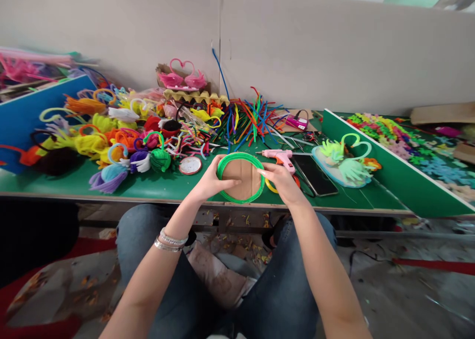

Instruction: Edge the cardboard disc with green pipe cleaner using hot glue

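Observation:
A round cardboard disc (243,178) with a bright green fuzzy rim is held over the front edge of the green table. My left hand (215,179) grips its left side, the thumb lying across the cardboard. On the right side, my right hand (279,179) holds the green rim between thumb and fingers. Just behind my right hand lies a pink glue gun (279,156). Orange and yellow scissor handles (270,185) show partly beneath that hand. A black phone (315,174) rests to the right, and a small round white disc (190,165) lies to the left.
Colourful pipe-cleaner swans (111,146) crowd the left. Loose pipe cleaners (252,114) lie at the back centre. Pale green swans (349,163) stand on an oval base at right, beside a green divider (401,166). A blue divider (40,116) is at far left.

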`<state>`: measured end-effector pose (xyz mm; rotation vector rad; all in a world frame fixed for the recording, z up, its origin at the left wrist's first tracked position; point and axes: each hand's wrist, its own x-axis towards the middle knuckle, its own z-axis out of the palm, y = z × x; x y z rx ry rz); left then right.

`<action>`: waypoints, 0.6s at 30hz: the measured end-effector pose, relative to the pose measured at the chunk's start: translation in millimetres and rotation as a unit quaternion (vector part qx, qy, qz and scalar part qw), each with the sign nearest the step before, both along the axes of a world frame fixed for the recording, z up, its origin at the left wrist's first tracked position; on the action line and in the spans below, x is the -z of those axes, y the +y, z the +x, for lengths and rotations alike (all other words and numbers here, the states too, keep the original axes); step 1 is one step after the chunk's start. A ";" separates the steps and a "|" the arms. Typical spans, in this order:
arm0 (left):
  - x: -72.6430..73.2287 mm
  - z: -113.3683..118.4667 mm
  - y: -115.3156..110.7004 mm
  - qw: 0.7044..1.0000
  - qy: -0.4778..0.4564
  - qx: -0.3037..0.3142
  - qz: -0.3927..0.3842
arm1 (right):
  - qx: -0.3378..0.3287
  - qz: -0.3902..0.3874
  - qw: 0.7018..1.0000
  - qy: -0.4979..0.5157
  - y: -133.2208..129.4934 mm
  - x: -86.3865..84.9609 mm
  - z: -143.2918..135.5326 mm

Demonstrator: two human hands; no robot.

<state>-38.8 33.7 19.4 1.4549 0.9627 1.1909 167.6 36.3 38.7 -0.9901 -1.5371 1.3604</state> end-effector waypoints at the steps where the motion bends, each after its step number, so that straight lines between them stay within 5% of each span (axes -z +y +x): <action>1: 0.0 -0.2 0.1 1.000 0.000 0.001 0.000 | 0.009 -0.001 1.000 -0.005 0.6 1.1 0.0; 18: -3.2 0.1 -2.9 1.000 0.011 0.004 -0.001 | 0.065 0.052 0.996 -0.027 0.3 6.5 -2.6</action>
